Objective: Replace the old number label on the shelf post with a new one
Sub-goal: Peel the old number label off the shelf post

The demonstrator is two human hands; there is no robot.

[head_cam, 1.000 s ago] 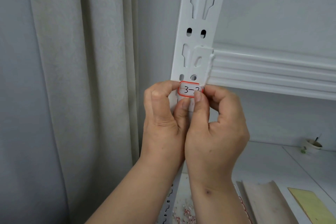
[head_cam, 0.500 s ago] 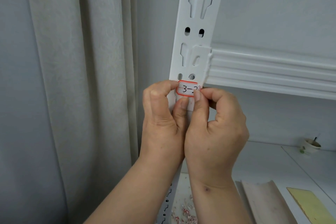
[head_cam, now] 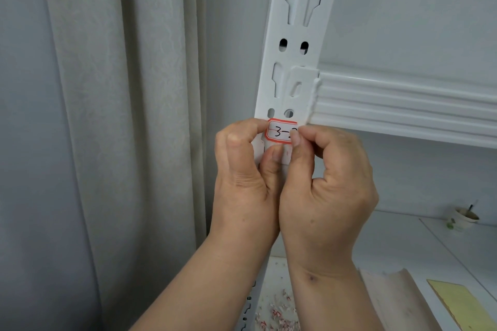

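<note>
A white label with a red border (head_cam: 279, 131), handwritten "3-" and a hidden last figure, lies against the white slotted shelf post (head_cam: 297, 35), just below the beam joint. My left hand (head_cam: 246, 172) pinches the label's left edge with curled fingers, its thumb pointing up under the label. My right hand (head_cam: 326, 191) pinches the right edge between thumb and forefinger and covers that end of the writing. Whether the label is stuck flat to the post I cannot tell.
A white ribbed shelf beam (head_cam: 403, 105) runs right from the post. A grey curtain (head_cam: 121, 115) hangs on the left. On the lower shelf lie red-and-white paper scraps (head_cam: 277, 314), a pale board (head_cam: 387, 301), a yellow sheet (head_cam: 462, 303) and a small cup (head_cam: 465, 216).
Both hands and the label have stayed at the same spot on the post; the fingers shifted only slightly on the label's edges.
</note>
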